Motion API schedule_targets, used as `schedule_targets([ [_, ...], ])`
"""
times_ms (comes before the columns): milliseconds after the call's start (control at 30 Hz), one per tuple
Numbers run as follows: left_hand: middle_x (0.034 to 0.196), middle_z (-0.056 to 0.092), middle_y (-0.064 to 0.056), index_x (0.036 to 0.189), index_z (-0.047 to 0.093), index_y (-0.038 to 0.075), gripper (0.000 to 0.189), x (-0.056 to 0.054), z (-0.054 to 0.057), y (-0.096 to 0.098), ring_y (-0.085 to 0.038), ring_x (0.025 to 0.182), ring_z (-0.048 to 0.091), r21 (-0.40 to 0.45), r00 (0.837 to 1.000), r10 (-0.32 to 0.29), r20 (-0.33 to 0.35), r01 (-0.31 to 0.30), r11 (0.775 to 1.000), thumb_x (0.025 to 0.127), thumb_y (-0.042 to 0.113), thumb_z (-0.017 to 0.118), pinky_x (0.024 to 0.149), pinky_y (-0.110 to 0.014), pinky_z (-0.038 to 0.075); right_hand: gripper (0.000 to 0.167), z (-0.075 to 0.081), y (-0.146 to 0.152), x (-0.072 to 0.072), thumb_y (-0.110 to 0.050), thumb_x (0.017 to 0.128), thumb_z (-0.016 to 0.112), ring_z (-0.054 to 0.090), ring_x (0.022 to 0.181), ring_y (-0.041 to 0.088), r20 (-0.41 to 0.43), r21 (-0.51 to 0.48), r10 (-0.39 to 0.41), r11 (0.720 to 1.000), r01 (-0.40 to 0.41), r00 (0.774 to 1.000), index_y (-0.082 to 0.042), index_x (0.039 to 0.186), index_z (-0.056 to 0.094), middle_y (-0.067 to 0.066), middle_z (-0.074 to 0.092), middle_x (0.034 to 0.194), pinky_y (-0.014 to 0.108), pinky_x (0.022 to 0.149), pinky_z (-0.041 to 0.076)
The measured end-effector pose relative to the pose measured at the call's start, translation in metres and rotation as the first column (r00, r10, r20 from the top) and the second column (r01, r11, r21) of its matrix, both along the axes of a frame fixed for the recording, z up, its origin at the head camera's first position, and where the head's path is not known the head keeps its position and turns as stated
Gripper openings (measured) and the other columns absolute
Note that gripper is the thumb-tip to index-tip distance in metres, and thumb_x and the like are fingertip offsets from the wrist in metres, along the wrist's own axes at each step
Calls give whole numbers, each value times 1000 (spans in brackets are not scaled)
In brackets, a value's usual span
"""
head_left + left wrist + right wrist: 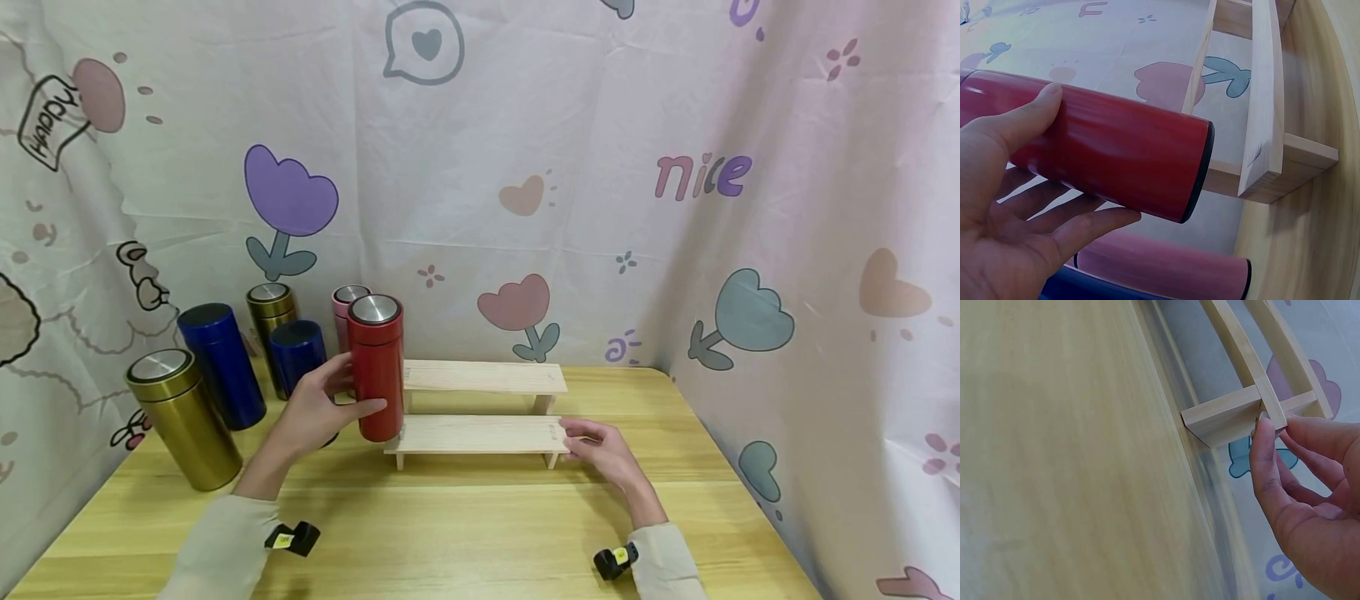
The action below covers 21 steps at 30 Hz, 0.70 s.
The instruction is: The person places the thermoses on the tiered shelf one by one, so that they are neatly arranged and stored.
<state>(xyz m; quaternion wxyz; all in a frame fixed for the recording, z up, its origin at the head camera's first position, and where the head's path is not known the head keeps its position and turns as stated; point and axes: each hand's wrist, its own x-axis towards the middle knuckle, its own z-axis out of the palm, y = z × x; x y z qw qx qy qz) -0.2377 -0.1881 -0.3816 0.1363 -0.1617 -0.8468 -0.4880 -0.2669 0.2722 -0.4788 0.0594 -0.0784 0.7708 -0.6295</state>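
My left hand [318,410] grips a red thermos [377,367] with a steel-topped lid, thumb on one side and fingers round the other. The thermos stands upright beside the left end of a two-step wooden rack [480,435]. In the left wrist view its black-rimmed base [1200,172] hangs close to the end of the rack's board [1263,125], off the tabletop. At the rack's other end, my right hand [603,454] pinches the corner of the lower board. The right wrist view shows thumb and index finger [1266,459] on that board end [1270,409].
Left of the rack stand a large gold thermos [183,421], a tall blue one [222,367], a slimmer gold one [270,312], a shorter blue one [297,350] and a pink one [339,329]. A printed curtain [450,183] hangs behind the wooden table [450,533].
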Motion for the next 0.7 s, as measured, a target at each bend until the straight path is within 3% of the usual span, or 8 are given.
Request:
schedule_targets([
  [100, 135, 67, -18, 148, 52, 12, 71, 0, 0, 2, -35, 114, 71, -10, 1000, 9, 6, -9, 1000, 86, 24, 85, 99, -51, 59, 47, 0, 0, 0, -2, 97, 67, 69, 88, 9, -1, 2, -1, 1000, 1, 1000, 13, 140, 54, 32, 58, 127, 30, 88, 64],
  [267, 135, 67, -16, 147, 53, 13, 70, -1, 2, 5, -31, 112, 71, -8, 1000, 8, 11, -8, 1000, 86, 26, 85, 93, -23, 57, 46, 0, -1, 0, -2, 97, 67, 69, 88, 9, 1, -1, -3, 1000, 3, 1000, 13, 139, 54, 31, 58, 126, 28, 86, 64],
  [400, 135, 68, -16, 147, 54, 13, 69, -2, 3, 8, -31, 112, 71, -9, 1000, 8, -2, -8, 1000, 87, 26, 85, 90, -15, 54, 47, -1, 0, 0, -2, 97, 67, 69, 88, 9, 4, -1, -5, 1000, 5, 1000, 13, 140, 54, 30, 59, 126, 29, 87, 64],
  [500, 135, 68, -17, 146, 54, 12, 68, -4, 3, 10, -32, 111, 71, -4, 1000, 10, -16, -10, 1000, 87, 24, 85, 91, -19, 57, 46, 0, -1, 1, -2, 97, 67, 69, 88, 9, 9, -2, -11, 1000, 11, 1000, 12, 140, 55, 29, 59, 126, 30, 87, 64],
  [700, 135, 67, -19, 146, 54, 11, 67, -6, 5, 15, -35, 112, 72, 34, 999, -14, -32, 15, 999, 87, 20, 84, 96, -50, 61, 47, 0, -1, 0, -2, 97, 68, 69, 89, 10, 15, -9, -16, 1000, 16, 1000, 12, 140, 54, 30, 58, 127, 30, 87, 64],
])
